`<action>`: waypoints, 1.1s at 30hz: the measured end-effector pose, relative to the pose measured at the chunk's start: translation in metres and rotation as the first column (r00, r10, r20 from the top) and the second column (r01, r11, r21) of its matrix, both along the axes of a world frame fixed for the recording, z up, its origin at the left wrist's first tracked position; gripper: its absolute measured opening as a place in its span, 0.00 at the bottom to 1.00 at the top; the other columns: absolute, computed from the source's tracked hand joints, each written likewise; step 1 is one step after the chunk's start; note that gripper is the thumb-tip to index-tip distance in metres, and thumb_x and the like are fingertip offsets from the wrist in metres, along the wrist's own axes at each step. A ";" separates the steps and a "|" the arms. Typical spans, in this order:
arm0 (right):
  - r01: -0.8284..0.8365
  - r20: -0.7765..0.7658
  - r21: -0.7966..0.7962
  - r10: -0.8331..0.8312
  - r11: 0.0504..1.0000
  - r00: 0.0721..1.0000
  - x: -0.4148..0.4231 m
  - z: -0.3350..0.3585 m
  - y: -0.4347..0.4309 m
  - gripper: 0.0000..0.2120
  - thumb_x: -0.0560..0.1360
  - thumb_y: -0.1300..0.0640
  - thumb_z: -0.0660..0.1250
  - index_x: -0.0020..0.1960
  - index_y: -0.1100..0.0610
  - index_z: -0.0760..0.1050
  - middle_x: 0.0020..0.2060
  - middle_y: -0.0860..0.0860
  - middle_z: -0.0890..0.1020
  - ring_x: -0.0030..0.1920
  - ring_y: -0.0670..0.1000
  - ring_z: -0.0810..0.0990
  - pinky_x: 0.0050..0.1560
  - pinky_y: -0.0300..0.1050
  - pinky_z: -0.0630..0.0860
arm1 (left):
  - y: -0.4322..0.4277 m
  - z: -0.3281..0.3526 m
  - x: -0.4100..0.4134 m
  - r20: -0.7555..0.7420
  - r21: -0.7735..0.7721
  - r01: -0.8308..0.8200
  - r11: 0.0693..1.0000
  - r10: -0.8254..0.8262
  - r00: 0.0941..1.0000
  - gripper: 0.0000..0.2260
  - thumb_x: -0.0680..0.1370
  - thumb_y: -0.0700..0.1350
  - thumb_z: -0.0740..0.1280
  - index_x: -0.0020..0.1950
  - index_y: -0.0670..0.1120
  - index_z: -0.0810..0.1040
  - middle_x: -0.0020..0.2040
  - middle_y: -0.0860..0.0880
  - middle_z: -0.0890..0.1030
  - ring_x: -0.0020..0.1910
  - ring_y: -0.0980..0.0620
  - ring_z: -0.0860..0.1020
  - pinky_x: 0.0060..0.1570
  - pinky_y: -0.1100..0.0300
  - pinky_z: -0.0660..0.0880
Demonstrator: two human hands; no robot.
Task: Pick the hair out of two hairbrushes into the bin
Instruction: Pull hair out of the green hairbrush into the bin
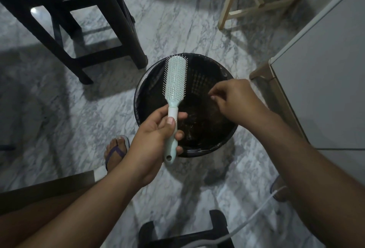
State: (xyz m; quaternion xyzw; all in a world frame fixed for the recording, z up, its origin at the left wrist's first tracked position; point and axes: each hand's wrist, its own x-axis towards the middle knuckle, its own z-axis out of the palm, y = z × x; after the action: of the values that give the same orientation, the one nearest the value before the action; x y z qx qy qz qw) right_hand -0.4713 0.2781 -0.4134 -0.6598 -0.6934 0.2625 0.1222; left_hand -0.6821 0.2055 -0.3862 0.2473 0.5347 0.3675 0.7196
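A pale mint hairbrush (175,82) with white bristles is held upright over the black round bin (209,147) on the floor. My left hand (156,139) grips its handle, bristles facing me. My right hand (235,99) hovers over the bin's right side, to the right of the brush head, with thumb and forefinger pinched together; whether a strand of hair is between them is too fine to tell. Dark clumps of hair (189,123) lie in the bottom of the bin. Only one brush is in view.
A dark stool (83,36) stands at the upper left, a light wooden frame (254,5) at the upper right, a white cabinet (324,82) on the right. Another dark stool (185,234) is below. My sandalled foot (116,151) rests on the marble floor.
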 end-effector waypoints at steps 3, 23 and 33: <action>-0.001 0.077 -0.090 0.008 0.996 0.997 0.006 -0.015 -0.002 0.10 0.77 0.62 0.68 0.53 0.55 0.86 0.49 0.54 0.87 0.51 0.54 0.85 0.57 0.40 0.77 | 0.004 0.004 -0.002 0.071 0.009 -0.043 0.999 0.042 0.997 0.15 0.83 0.38 0.59 0.67 0.47 0.76 0.56 0.50 0.83 0.35 0.54 0.73 0.31 0.58 0.71; 0.097 -0.351 0.179 -0.028 0.979 0.936 -0.026 0.025 -0.003 0.23 0.75 0.48 0.73 0.69 0.48 0.76 0.60 0.47 0.81 0.53 0.44 0.83 0.54 0.39 0.80 | -0.003 -0.002 0.001 0.062 -0.049 0.051 0.998 -0.048 0.997 0.15 0.82 0.35 0.61 0.66 0.43 0.78 0.62 0.47 0.83 0.37 0.53 0.74 0.34 0.54 0.72; 0.086 -0.293 0.116 -0.049 0.990 0.955 -0.042 0.026 -0.010 0.08 0.71 0.56 0.78 0.50 0.55 0.87 0.44 0.50 0.85 0.36 0.44 0.83 0.43 0.28 0.76 | -0.019 -0.011 0.001 -0.115 0.032 0.184 0.982 -0.179 0.977 0.17 0.83 0.34 0.60 0.68 0.50 0.75 0.61 0.53 0.83 0.39 0.54 0.76 0.39 0.54 0.76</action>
State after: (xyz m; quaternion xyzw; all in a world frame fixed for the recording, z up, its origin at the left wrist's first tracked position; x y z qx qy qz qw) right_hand -0.5136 0.2679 -0.3873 -0.6284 -0.6604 0.3072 0.2732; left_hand -0.6809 0.1869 -0.3973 0.3303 0.5414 0.2972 0.7138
